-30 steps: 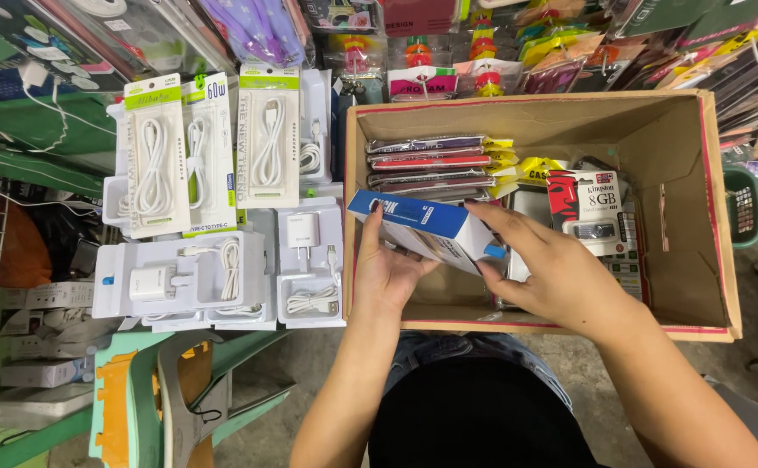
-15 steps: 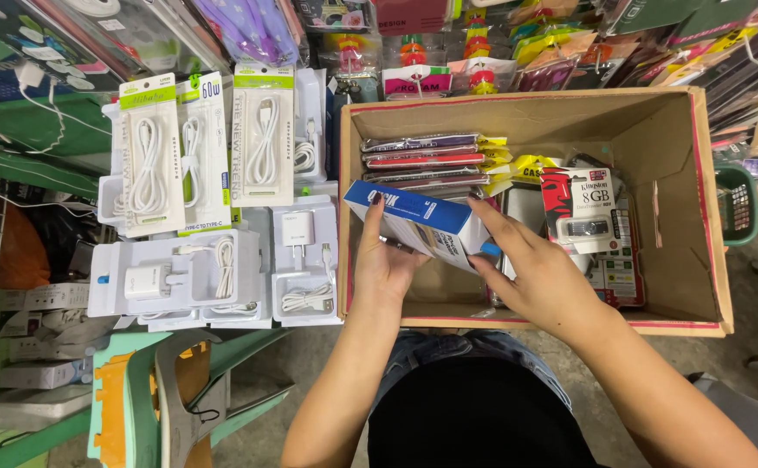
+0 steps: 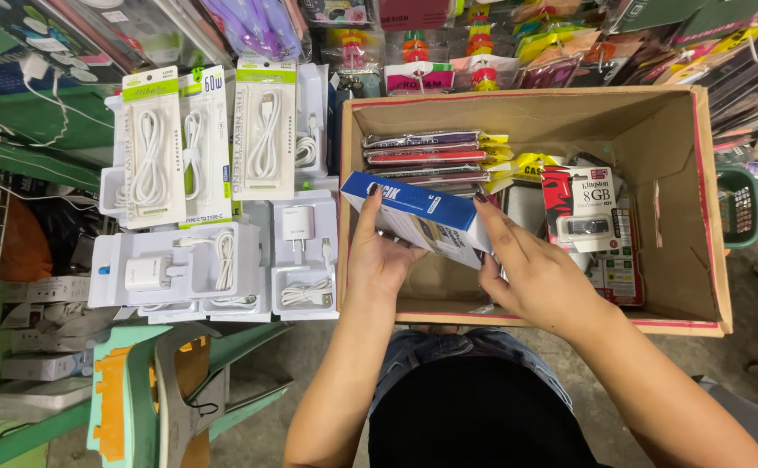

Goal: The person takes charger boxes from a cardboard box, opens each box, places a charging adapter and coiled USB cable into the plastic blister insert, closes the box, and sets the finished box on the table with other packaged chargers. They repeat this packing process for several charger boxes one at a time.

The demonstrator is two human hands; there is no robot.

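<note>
Midway through handling a flat blue-and-white cardboard box [image 3: 418, 217] — held tilted over the near-left corner of the open brown cardboard carton [image 3: 708, 217], above the carton's bare floor rather than resting on it. Left hand [image 3: 379, 260] cupped under the box's near edge, thumb up along its left end; grip pinching the box from below and the side. Right hand [image 3: 531, 273] laid against the box's right end, fingers [image 3: 496, 227] pressed to the top edge, so grip closed on the same box from the other side. Both hands on it, neither free.

Inside the carton, a stack of slim purple, red and dark packets with yellow tags [image 3: 431, 156] lies against the far-left wall, just beyond the box; a red-and-white blister card holding a small black memory stick [image 3: 583, 208] sits to the right, over more cards of the same kind. To the left of the carton, outside it, white boxed chargers and carded white cables [image 3: 214, 199] lie spread side by side.

Judged from the tilt and the two-handed hold: step in hand looks like sorting or seating the box within the carton — not yet settled. Next move likely calls for levelling the box, keeping clear of the packet stack behind and the blister card beside, and easing both grips off only once the box is supported.
</note>
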